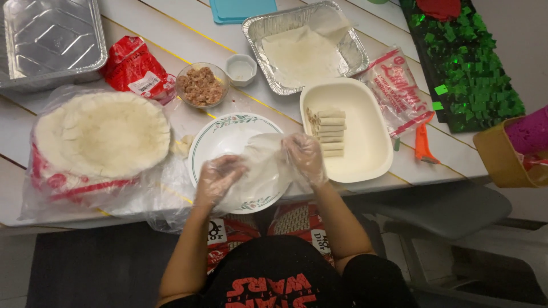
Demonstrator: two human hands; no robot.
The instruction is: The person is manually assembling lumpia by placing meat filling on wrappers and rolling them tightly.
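Rolling station, partway through the batch. I see both gloved hands over the round plate (228, 137), the left hand (217, 179) and the right hand (303, 158) each pinching an edge of a thin wrapper (264, 165) held just above it. Six finished rolls (329, 133) lie stacked in the cream tray (365, 154). Filling remains in the bowl (201, 85); a wrapper stack (103, 134) waits at left.

white plank table (171, 34), foil trays (51, 40), floral plate (228, 134), white dish (365, 142)
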